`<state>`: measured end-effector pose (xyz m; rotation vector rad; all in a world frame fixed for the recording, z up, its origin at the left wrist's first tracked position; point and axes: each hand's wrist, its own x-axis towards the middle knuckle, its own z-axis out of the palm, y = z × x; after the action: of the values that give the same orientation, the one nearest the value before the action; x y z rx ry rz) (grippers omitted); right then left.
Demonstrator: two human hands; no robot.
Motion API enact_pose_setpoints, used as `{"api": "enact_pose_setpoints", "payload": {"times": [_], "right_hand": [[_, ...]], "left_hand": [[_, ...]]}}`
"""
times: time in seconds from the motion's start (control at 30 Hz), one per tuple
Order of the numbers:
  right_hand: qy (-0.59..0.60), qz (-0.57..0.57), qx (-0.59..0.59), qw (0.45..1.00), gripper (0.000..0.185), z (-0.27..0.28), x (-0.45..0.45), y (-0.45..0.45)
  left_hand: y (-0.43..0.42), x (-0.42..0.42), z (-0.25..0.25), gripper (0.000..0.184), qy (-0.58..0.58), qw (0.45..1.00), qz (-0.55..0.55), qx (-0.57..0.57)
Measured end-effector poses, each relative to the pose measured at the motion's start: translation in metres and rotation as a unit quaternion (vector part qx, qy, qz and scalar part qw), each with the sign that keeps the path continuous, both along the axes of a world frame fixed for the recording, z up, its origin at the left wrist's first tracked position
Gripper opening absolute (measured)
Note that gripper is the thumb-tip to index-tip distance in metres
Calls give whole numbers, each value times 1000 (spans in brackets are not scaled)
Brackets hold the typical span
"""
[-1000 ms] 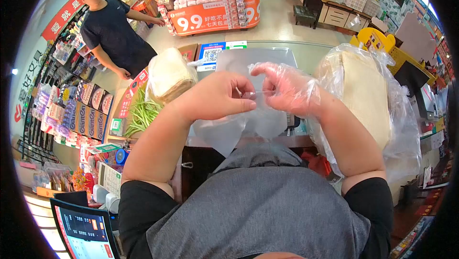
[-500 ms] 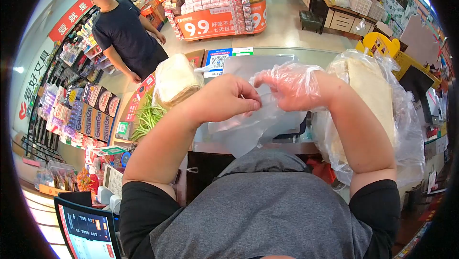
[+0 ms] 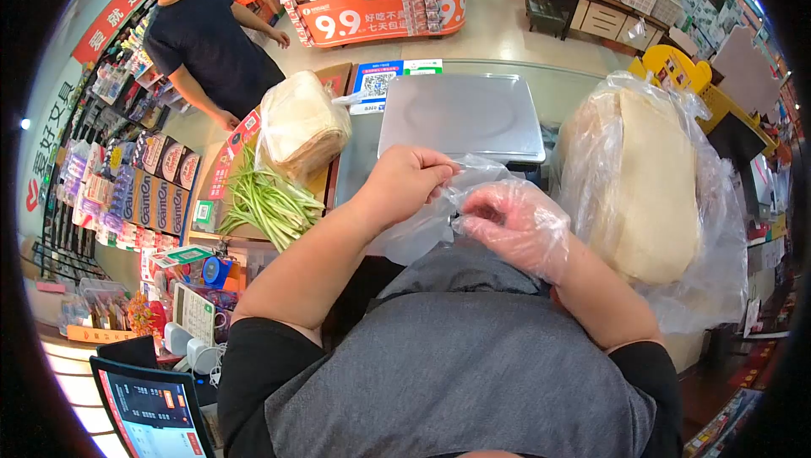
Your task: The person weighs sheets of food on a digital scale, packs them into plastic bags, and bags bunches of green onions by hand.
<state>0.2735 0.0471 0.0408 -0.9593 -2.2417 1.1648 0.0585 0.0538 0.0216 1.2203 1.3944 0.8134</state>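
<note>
Between my two hands hangs a thin clear plastic bag (image 3: pixel 414 234), in front of my shirt. My bare left hand (image 3: pixel 411 177) is closed, pinching the bag's edge between thumb and fingertips. My right hand (image 3: pixel 522 226) wears a clear disposable glove and is curled on the bag's other side, close to the left fingertips. Just beyond both hands lies a flat metal scale plate (image 3: pixel 460 116). To the right, a large folded stack of pale sheets (image 3: pixel 655 188) sits in an open clear bag.
Left of the scale are a smaller wrapped pale stack (image 3: pixel 300 124) and a bunch of green stalks (image 3: pixel 272 204). A QR code card (image 3: pixel 378 86) lies behind. A person in a dark shirt (image 3: pixel 207 44) stands across the counter. A monitor (image 3: pixel 152 407) is at lower left.
Both hands have come down toward my body with the plastic bag, baring the scale plate. My right hand has turned and curled lower. The view has shifted slightly.
</note>
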Motion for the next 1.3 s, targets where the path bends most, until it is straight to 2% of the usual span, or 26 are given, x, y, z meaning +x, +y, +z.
{"api": "enact_pose_setpoints", "payload": {"times": [0.03,0.13,0.23,0.33,0.43,0.53,0.63,0.87,0.97,1.07,1.17,1.2,1.3], "right_hand": [[-13,-3,-67,998,21,-10,-1,3],[40,-19,-129,991,22,-36,0,7],[58,-32,-182,981,23,-41,-1,7],[93,-39,-229,968,21,-56,-4,9],[132,-46,-229,963,21,-63,-6,9],[58,-72,-245,965,25,-53,-5,9],[69,-75,-268,958,27,-50,-6,7],[125,-106,-289,943,34,-56,-6,7],[121,-125,-298,939,31,-53,-3,6],[129,-101,-308,937,26,-55,-10,2],[211,-81,-388,893,20,-62,-7,5],[227,-83,-396,886,18,-61,-6,4],[265,-73,-418,866,16,-60,2,3]], "left_hand": [[0,1,-3,18,-13,1000,7,-1],[-1,-5,-21,22,2,999,9,35],[-1,-9,-34,17,66,996,10,51],[-6,-4,-39,17,-51,998,26,6],[-15,1,-44,20,-84,996,1,20],[-20,-2,-56,20,-57,996,-16,65],[-24,1,-57,16,-109,994,6,12],[-33,15,-61,16,-160,987,16,26],[-36,18,-65,18,-120,991,4,51],[-38,24,-66,20,8,994,-25,106],[-40,28,-59,21,-51,996,-30,69],[-39,29,-59,16,-135,989,-35,43],[-43,25,-44,8,-245,969,-28,-12]]}}
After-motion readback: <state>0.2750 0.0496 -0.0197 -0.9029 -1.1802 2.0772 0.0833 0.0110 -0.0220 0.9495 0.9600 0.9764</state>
